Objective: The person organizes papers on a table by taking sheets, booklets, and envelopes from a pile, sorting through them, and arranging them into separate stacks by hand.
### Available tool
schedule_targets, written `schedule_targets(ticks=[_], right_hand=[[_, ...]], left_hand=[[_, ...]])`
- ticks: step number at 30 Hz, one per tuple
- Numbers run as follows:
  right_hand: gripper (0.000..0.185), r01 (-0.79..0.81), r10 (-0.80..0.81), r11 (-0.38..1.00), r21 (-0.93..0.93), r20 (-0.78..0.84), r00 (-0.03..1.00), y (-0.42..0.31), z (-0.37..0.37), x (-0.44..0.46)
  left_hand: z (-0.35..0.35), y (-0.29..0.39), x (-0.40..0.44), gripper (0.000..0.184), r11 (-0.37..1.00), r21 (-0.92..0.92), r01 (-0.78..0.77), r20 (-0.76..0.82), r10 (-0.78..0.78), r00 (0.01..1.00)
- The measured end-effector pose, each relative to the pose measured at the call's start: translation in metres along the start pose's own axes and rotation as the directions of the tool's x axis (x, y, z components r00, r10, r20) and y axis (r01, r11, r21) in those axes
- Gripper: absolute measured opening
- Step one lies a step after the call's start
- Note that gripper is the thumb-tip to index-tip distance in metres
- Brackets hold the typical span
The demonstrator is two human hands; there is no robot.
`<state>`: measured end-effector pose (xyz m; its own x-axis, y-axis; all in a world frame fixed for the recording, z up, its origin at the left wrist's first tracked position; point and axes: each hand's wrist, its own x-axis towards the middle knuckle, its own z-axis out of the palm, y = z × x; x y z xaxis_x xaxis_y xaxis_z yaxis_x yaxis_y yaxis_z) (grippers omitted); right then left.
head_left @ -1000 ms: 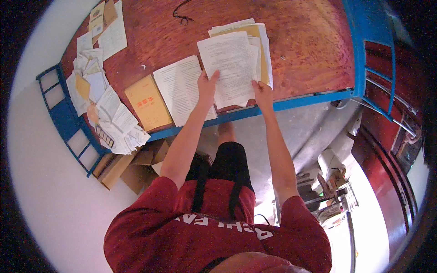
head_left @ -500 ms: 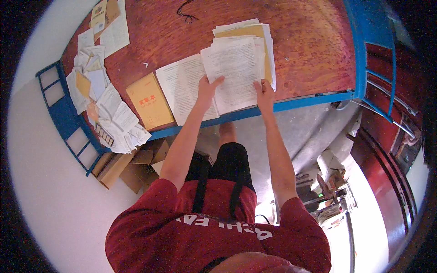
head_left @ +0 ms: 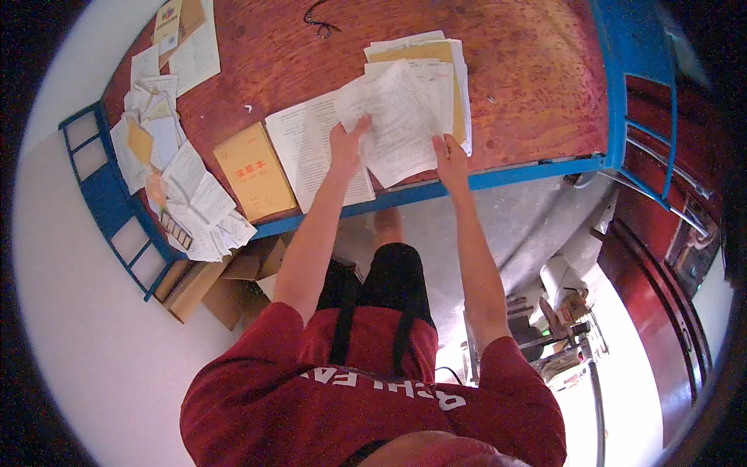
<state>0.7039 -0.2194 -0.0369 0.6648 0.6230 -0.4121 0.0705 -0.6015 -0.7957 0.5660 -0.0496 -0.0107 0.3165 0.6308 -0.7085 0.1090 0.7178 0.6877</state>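
Observation:
My left hand (head_left: pixel 348 145) grips the left side of a printed sheet (head_left: pixel 397 124), its thumb on top of the page. At the sheet's lower right edge, my right hand (head_left: pixel 451 160) pinches the paper between thumb and fingers. The sheet bends slightly and is tilted. Beneath its left part lies another printed paper (head_left: pixel 303 144) on the board. Behind its right part is a stack of papers (head_left: pixel 457 78), with a tan sheet (head_left: pixel 412 53) showing near the top. A yellow exercise book (head_left: pixel 254 175) with red characters lies left of the printed paper.
Loose papers and envelopes (head_left: pixel 167 148) are heaped along the board's left side. A dark cord (head_left: pixel 317 19) lies at the back of the reddish wooden board (head_left: pixel 537 93). Blue metal framing (head_left: pixel 513 173) edges it. Cardboard boxes (head_left: pixel 233 288) stand below on the left.
The held sheet has shifted slightly left and turned, with its lower right corner lifted and bending. More of the stack behind it now shows.

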Motion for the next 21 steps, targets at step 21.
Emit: schedule_targets(ticks=[21], right_hand=[[0.034, -0.178, 0.260, 0.894, 0.410, -0.153, 0.953, 0.010, -0.007, 0.005]], left_hand=[[-0.004, 0.008, -0.007, 0.040, 0.978, -0.200, 0.064, -0.002, -0.066, 0.998]])
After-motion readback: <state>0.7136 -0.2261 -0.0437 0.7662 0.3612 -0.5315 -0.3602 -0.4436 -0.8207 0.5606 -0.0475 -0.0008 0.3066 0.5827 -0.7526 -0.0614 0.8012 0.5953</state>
